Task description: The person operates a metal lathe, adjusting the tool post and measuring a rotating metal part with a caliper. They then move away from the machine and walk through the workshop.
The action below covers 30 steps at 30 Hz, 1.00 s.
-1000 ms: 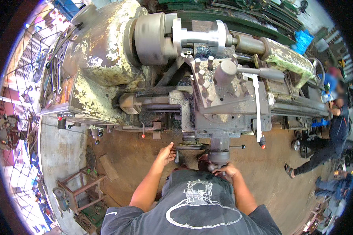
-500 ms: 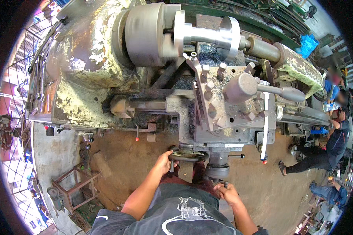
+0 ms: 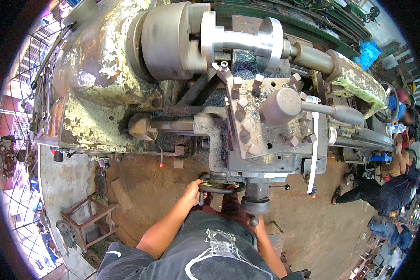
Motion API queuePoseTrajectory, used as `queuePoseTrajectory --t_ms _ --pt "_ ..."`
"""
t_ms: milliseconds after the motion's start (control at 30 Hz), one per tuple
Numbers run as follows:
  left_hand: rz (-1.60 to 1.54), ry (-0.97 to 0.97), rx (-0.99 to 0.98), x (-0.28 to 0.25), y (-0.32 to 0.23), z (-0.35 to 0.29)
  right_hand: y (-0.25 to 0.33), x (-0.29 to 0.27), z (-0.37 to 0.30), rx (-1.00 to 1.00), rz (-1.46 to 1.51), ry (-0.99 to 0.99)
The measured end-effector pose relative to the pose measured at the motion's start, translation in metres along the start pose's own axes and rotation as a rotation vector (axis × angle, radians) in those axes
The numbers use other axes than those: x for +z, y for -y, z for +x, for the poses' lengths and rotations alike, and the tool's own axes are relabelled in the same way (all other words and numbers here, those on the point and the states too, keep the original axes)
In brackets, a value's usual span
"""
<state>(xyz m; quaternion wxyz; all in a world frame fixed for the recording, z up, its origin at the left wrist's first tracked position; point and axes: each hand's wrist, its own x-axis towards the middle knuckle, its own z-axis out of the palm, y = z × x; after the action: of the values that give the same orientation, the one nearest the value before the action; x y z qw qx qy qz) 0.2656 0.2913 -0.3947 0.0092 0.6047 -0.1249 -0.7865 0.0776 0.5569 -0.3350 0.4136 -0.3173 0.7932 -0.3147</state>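
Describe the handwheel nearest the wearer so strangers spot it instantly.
On the big lathe, find the square tool post. Below and left sits the dark handwheel. Unlike the tailstock wheel far right, it has the grip of the left hand on its left edge.

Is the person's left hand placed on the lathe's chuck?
No, the left hand touches the rim of the black handwheel, well below the chuck in the picture.

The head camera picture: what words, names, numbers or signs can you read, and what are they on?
None can be read.
Shirt: white drawing, no letters I can make out.
Sleeve: small curved white mark, no letters.
Wheel: no text I can see.
White strip: any marks are too small.
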Motion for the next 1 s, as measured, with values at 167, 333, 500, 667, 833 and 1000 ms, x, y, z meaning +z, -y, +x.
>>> queuePoseTrajectory --t_ms 167,333,500,667,833,1000 --pt "0.029 -0.095 0.013 0.010 -0.003 -0.008 -0.032 0.031 0.008 -0.062 -0.644 0.388" --pt "0.022 -0.117 -0.004 0.013 -0.004 -0.012 -0.034 0.033 0.005 -0.080 -0.508 0.302" --pt "0.041 -0.112 0.049 0.017 -0.005 -0.015 -0.009 0.038 0.000 0.268 -0.105 0.342" --pt "0.046 -0.177 0.058 0.025 -0.008 -0.024 0.011 0.036 0.005 0.607 0.354 0.514" --pt "0.039 -0.153 0.049 0.030 -0.010 -0.031 0.022 0.007 -0.008 0.328 0.927 0.430" --pt "0.076 -0.139 0.103 0.032 -0.007 -0.035 0.022 -0.030 -0.010 0.288 1.932 0.391"
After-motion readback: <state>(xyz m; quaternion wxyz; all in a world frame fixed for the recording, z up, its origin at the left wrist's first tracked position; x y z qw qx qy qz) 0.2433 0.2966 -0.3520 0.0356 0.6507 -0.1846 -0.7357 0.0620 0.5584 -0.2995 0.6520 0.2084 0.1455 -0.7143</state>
